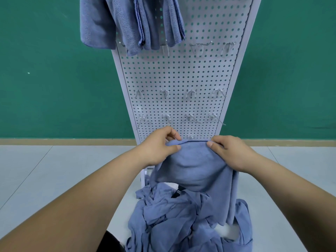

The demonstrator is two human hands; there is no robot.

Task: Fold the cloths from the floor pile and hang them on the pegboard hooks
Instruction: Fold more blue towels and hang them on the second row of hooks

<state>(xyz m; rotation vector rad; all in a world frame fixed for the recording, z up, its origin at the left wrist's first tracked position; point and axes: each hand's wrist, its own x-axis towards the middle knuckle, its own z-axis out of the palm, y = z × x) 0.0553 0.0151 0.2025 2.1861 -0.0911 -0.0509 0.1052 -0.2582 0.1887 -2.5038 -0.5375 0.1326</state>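
Observation:
I hold one blue cloth [196, 170] up by its top edge in front of the white pegboard [174, 73]. My left hand [160, 144] pinches the left end of that edge and my right hand [229, 150] pinches the right end. The cloth hangs down from both hands onto the pile of blue cloths [185, 220] crumpled on the floor. Folded blue cloths [131, 22] hang from hooks at the pegboard's top left. Bare metal hooks [190, 93] stick out in rows lower down the board.
The pegboard stands on a white foot [144, 177] on the pale tiled floor [54, 170], against a green wall [54, 70] with a tan baseboard. Open floor lies left and right of the pile.

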